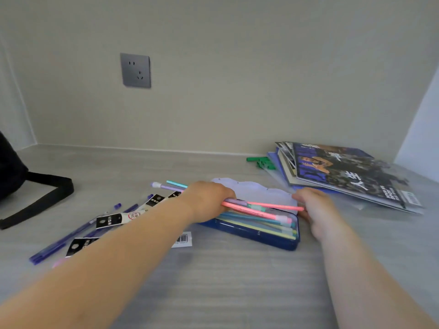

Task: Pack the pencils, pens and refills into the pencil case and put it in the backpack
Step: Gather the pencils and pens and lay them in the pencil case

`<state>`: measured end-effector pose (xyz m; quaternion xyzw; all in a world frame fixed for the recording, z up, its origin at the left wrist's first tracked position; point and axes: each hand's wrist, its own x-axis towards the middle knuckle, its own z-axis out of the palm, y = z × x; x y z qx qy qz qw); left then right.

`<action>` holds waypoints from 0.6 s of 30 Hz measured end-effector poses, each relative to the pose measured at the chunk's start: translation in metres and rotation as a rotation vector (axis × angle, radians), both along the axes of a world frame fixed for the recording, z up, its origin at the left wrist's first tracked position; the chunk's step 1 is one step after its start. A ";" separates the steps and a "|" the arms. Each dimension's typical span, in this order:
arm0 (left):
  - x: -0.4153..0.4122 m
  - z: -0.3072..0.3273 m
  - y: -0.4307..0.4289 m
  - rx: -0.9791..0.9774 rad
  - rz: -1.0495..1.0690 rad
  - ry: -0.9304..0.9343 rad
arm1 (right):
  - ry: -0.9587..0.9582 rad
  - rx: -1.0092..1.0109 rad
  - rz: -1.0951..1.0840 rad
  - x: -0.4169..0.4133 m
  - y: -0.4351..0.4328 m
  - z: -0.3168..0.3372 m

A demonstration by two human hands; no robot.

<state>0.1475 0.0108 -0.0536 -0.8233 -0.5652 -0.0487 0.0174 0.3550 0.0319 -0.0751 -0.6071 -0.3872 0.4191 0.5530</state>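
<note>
Two bare forearms reach in from the near edge over the grey desk (225, 281). At the far left sits a black backpack (9, 169), its strap looping out on the desk. To its right, blue pens (59, 243) and packets of refills (123, 218) with black header cards lie scattered, partly under the left forearm, and a barcode label shows just past that arm. Next comes the left hand (209, 200), clenched around a bundle of pastel pencils (259, 210); their eraser ends stick out to the far left of the fist and the pink shafts slant down over the open pencil case (261, 238). That case, blue with a pale raised lid, lies in the middle of the desk and already holds several pencils. On its right end rests the right hand (316, 207), fingers touching the lid's corner; whether it grips cannot be told. Farther right lies a stack of magazines (344, 172), green clips just to its left.
</note>
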 end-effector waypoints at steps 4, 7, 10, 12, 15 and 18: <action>0.011 -0.005 0.007 -0.022 -0.026 0.066 | -0.004 0.006 0.036 0.002 0.000 0.001; 0.001 -0.003 0.013 -0.027 0.016 0.134 | -0.030 -0.001 0.030 0.002 0.001 0.001; -0.012 0.001 0.013 0.007 0.022 0.276 | -0.068 -0.014 0.030 0.001 0.001 0.001; -0.017 0.003 0.013 0.048 -0.002 0.341 | -0.108 -0.018 0.028 0.001 0.001 0.002; -0.014 0.005 0.011 0.077 -0.006 0.361 | -0.167 -0.020 0.041 -0.002 -0.001 0.004; 0.002 0.003 0.007 0.068 -0.035 0.296 | -0.211 -0.003 0.050 -0.004 -0.003 0.006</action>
